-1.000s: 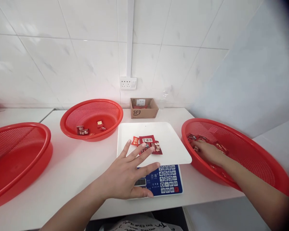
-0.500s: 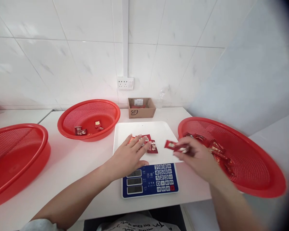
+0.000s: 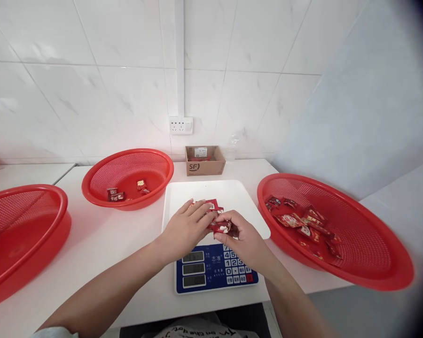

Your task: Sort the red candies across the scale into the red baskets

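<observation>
I log one red packet [image 3: 221, 227] over the near edge of the scale's white tray [image 3: 246, 199], with my right hand [image 3: 241, 237] curled tight around it. My left hand [image 3: 186, 227] is just beside it, fingers stretched and slightly apart, tips on the pile of packets [image 3: 211, 204] mid-tray. Around them: the scale [image 3: 215, 272] at the bench's [image 3: 102, 239] near edge, a packet-filled basket [image 3: 366, 234] at the right end, a second basket [image 3: 127, 164] back left, a third basket [image 3: 21, 220] at the left edge, and a cardboard box [image 3: 204, 162] at the back edge.
</observation>
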Demonstrator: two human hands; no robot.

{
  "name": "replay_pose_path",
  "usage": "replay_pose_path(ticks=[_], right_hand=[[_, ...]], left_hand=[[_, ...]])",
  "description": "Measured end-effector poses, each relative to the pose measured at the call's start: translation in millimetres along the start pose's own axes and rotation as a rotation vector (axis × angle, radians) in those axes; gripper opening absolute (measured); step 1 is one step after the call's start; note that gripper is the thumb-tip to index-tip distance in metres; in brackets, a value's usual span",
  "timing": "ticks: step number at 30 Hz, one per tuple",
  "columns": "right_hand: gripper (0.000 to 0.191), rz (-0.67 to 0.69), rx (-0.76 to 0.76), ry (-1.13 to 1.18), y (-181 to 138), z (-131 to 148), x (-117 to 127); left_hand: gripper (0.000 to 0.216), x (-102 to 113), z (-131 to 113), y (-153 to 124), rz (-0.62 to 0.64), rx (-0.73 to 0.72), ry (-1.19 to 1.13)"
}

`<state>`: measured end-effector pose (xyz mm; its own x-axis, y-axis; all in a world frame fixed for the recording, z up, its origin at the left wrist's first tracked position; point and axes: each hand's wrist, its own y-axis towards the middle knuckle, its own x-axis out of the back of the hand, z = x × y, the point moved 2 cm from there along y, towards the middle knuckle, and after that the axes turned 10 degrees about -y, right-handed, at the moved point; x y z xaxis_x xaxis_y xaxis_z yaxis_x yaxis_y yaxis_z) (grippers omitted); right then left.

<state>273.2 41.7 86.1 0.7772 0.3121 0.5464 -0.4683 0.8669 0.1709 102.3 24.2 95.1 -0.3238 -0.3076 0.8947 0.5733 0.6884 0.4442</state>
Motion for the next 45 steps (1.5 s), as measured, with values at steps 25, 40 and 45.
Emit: replay_pose_path(ticks=[25, 40, 45], right_hand=[[0.042, -0.014, 0.14, -0.642, 2.0, -30.1, -3.2], [0.034, -0.152, 0.026, -0.616, 3.3, -14.8, 7.9], [0.032, -0.111, 0.099, -0.556, 4.4, -15.7, -1.8]], left_hand=[[0.065, -13.2, 15.5, -13.2, 0.473, 0.256, -0.301], [0.054, -4.3, 25.0, -7.6, 0.493, 0.281, -0.359], [0.048, 1.3, 26.5, -14.1, 0.392, 0.311, -0.423]])
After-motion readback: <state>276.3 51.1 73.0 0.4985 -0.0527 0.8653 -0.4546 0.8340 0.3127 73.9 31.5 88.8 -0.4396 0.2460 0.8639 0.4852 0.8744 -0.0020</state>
